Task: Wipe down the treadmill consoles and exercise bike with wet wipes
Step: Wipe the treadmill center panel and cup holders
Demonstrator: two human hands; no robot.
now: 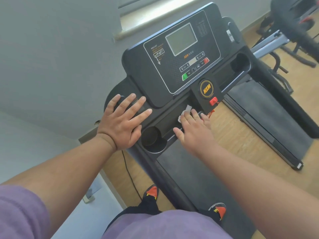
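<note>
Right hand (194, 130) presses a wet wipe (185, 113) flat-fingered on the treadmill console's (174, 54) lower tray, just left of the red safety key (213, 101). Left hand (123, 120) rests open, fingers spread, on the left end. Looks mid-wipe; I'd do the cup holder (151, 141) next.

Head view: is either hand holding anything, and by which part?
The right hand presses a white wet wipe flat under its straight fingers on the console tray, not gripping it. The left hand rests open on the console, holding nothing.
</note>
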